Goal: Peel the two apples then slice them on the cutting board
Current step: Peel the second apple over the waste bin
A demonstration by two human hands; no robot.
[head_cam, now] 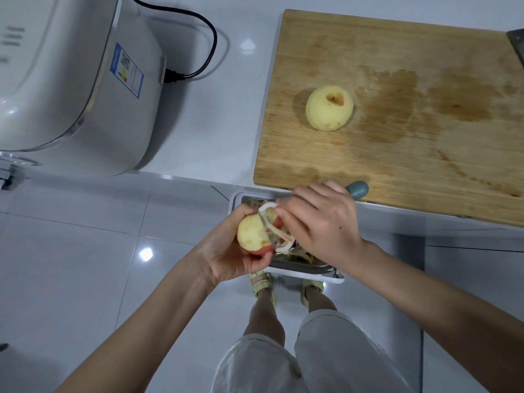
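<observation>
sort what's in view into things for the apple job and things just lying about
In the job: half-peeled red apple in the left hand; teal-handled peeler in the right hand; peeled pale yellow apple; wooden cutting board; white bin catching peel.
Lying about: white countertop appliance; its black power cord.

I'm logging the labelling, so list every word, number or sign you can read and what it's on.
No text here is legible.
Blue-edged sticker on the white plastic countertop appliance: code square and coloured bars, print too small to read.
Grey marks on its lid: blurred.
</observation>
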